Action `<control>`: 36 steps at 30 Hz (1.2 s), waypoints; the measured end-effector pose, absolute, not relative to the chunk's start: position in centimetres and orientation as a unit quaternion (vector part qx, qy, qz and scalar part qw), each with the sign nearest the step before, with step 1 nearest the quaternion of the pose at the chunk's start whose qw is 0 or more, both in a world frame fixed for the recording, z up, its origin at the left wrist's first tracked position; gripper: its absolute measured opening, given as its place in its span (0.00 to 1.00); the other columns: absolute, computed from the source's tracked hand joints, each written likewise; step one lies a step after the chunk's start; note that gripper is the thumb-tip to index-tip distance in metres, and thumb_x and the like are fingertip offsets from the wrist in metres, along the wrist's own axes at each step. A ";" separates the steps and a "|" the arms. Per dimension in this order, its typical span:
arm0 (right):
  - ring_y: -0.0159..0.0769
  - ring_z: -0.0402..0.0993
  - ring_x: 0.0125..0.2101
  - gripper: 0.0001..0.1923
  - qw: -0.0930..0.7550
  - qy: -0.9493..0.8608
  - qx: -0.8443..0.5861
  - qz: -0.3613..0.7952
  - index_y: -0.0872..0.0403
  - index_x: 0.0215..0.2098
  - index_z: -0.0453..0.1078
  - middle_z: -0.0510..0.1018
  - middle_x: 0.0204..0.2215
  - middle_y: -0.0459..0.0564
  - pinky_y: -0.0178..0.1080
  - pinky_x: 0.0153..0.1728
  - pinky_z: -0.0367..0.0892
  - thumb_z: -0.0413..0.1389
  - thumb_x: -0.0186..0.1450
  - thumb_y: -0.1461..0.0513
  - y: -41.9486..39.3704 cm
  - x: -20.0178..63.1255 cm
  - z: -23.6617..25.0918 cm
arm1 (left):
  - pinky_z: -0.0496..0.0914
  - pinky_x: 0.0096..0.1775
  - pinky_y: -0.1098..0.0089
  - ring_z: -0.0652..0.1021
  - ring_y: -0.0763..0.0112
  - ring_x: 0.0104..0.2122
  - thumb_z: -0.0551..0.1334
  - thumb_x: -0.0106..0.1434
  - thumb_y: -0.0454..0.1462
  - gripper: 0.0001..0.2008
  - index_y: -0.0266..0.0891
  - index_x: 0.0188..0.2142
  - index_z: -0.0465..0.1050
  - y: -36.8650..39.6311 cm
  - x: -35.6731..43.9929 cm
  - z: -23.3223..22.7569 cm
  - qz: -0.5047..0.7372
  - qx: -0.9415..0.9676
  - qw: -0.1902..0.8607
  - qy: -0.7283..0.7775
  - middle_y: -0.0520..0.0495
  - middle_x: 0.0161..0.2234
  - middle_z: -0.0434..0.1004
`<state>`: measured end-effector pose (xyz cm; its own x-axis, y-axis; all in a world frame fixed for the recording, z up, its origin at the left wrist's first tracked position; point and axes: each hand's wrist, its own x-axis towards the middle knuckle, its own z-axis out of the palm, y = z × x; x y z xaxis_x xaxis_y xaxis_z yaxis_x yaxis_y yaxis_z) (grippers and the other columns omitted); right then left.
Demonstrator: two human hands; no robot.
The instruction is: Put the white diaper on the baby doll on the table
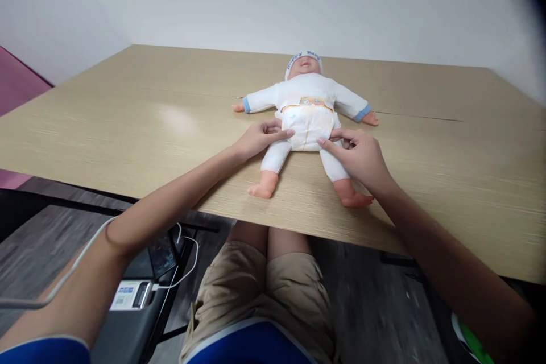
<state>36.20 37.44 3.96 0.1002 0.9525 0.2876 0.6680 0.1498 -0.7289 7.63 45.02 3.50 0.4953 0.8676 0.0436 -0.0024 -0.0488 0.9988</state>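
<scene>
A baby doll (305,84) in a white suit with blue cuffs and a lettered cap lies on its back, feet towards me, arms spread. Around its hips sits a white diaper (307,125) with an orange-edged printed band at the waist. My left hand (264,136) pinches the diaper's edge at the leg on the left, thumb on top and fingers partly hidden at the side. On the opposite leg edge, my right hand (356,151) also grips the diaper between thumb and bent fingers. Both bare doll feet point towards the table's front edge.
The doll lies on a wooden table (128,119) against a white wall (256,0). Below, at the left, a white power bank (132,294) with a cable rests on a dark seat (128,333). A grey cable (81,261) crosses my left arm. Pink material (21,82) stands at far left.
</scene>
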 end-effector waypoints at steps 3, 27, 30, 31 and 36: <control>0.46 0.75 0.42 0.24 0.407 -0.676 -0.609 0.087 0.49 0.44 0.89 0.83 0.40 0.56 0.50 0.48 0.73 0.69 0.70 0.39 37.1 36.0 3.9 | 0.74 0.43 0.62 0.82 0.64 0.39 0.84 0.60 0.53 0.26 0.38 0.45 0.82 44.8 7.3 3.0 0.395 0.641 0.558 0.350 0.46 0.38 0.86; 0.56 0.73 0.62 0.31 0.304 -0.673 -0.674 -0.009 0.60 0.71 0.74 0.79 0.64 0.69 0.53 0.67 0.65 0.58 0.78 0.49 50.1 41.8 0.8 | 0.59 0.68 0.43 0.71 0.32 0.64 0.63 0.76 0.60 0.34 0.34 0.66 0.74 55.8 5.8 2.4 0.250 0.780 0.006 0.573 0.25 0.64 0.80; 0.55 0.77 0.58 0.24 0.307 -0.626 -0.715 0.048 0.60 0.60 0.80 0.82 0.59 0.68 0.50 0.62 0.69 0.60 0.76 0.51 49.6 40.2 2.3 | 0.65 0.65 0.49 0.76 0.38 0.61 0.63 0.78 0.55 0.28 0.34 0.62 0.75 54.1 6.8 3.9 0.229 0.761 0.009 0.607 0.28 0.59 0.83; 0.56 0.78 0.56 0.23 0.307 -0.612 -0.726 0.064 0.60 0.58 0.81 0.83 0.58 0.68 0.49 0.60 0.70 0.60 0.75 0.52 49.2 39.6 2.9 | 0.68 0.62 0.51 0.78 0.40 0.59 0.64 0.77 0.54 0.26 0.34 0.60 0.75 53.3 7.1 4.4 0.234 0.750 0.028 0.618 0.29 0.57 0.85; 0.53 0.81 0.54 0.26 0.343 -0.574 -0.731 0.136 0.58 0.60 0.82 0.85 0.59 0.67 0.45 0.54 0.70 0.64 0.69 0.52 44.3 38.1 5.8 | 0.71 0.45 0.61 0.82 0.52 0.46 0.72 0.68 0.57 0.26 0.41 0.50 0.71 46.0 7.3 7.9 0.339 0.676 0.160 0.634 0.40 0.49 0.86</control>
<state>38.10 44.34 5.77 0.3034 0.9328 0.1947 0.7458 -0.1052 -0.6579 7.29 45.97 7.90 -0.0338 0.9662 0.2555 0.7485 -0.1450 0.6471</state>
